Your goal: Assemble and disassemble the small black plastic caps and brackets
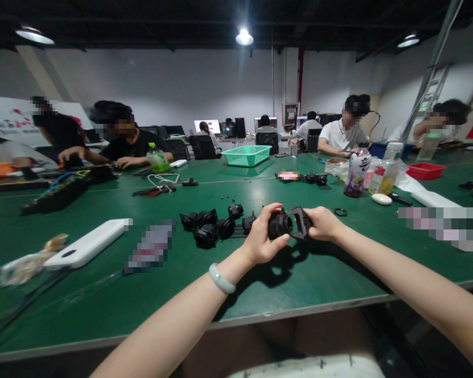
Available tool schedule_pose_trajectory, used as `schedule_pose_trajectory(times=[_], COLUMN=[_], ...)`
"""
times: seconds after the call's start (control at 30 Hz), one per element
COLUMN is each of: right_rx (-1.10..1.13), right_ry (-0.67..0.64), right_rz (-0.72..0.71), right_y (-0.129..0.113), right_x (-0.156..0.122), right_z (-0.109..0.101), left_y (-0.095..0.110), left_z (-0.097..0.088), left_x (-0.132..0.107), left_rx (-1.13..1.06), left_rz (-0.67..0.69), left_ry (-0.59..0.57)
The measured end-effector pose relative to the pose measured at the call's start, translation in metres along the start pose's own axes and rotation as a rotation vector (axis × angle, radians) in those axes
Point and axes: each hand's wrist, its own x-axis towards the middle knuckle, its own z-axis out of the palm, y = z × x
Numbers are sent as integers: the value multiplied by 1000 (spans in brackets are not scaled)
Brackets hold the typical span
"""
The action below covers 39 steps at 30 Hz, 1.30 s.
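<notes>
My left hand [265, 237] is closed around a black threaded cylindrical part [280, 224], thumb below and fingers over the top. Close beside it, my right hand [322, 223] grips a black open frame-shaped bracket [300, 222] by its right side. The bracket's opening faces the cylinder's end; whether the two touch I cannot tell. Left of my hands lies a cluster of similar black parts [207, 231] on the green table [236, 294]. A black ring [340, 212] rests to the right of my right hand.
A white power strip [89, 245] and a blurred flat packet [152, 247] lie at left. A green basket [247, 156] stands at the far side. Bottles [357, 174], a white oval object [381, 199] and a red tray [425, 170] are at right. Several people sit around the table.
</notes>
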Motion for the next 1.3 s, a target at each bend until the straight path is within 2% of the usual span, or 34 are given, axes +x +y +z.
schedule_pose_trajectory(times=[1.3], right_rx=[-23], right_ry=[-10], right_rz=[39], right_y=[-3], right_x=[0], right_z=[-1], left_y=[-8], left_z=[-1], left_x=[-3], left_rx=[180], left_rz=[62], left_ry=[23])
